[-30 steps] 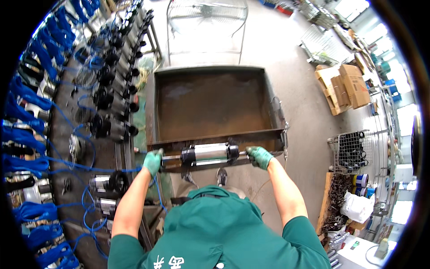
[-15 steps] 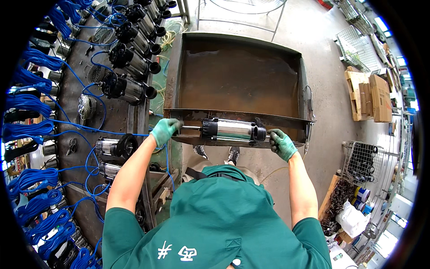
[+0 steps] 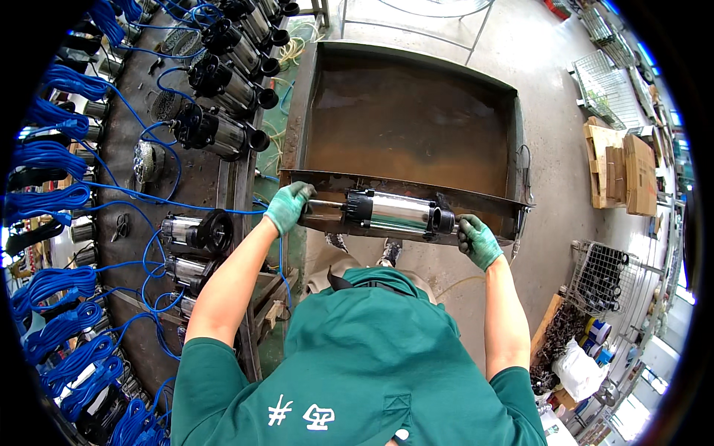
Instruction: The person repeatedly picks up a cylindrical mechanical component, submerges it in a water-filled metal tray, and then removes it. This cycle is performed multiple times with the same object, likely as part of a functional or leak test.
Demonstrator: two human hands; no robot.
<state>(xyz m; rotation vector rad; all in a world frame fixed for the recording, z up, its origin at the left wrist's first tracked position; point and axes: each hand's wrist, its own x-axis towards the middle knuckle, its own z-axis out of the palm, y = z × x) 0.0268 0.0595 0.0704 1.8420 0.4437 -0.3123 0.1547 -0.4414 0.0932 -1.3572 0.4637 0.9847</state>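
Note:
A submersible pump [image 3: 398, 213] with a shiny steel barrel and black ends lies crosswise over the narrow front part of a metal water tank [image 3: 296, 123]. Out of its left end runs a bare metal rod [image 3: 327, 203]. My left hand [image 3: 288, 207], in a green glove with dark fingertips, is closed around the outer end of that rod. Beyond the black outlet at the pump's right end, my right hand [image 3: 480, 243], gloved alike, has its fingers curled together. What they pinch there is mostly hidden by the fingers.
Left of me, a dark workbench [image 3: 123, 178] carries several similar pumps [image 3: 212, 135] with trailing blue cables. Coiled blue cables [image 3: 56, 195] hang along its far left side. To the right are flattened cardboard boxes [image 3: 638, 175] on a pallet and a wire basket [image 3: 601, 276] of black parts.
The whole view has shifted a little, so the tank and bench sit slightly higher and farther right. Both hands keep their places at the pump's two ends.

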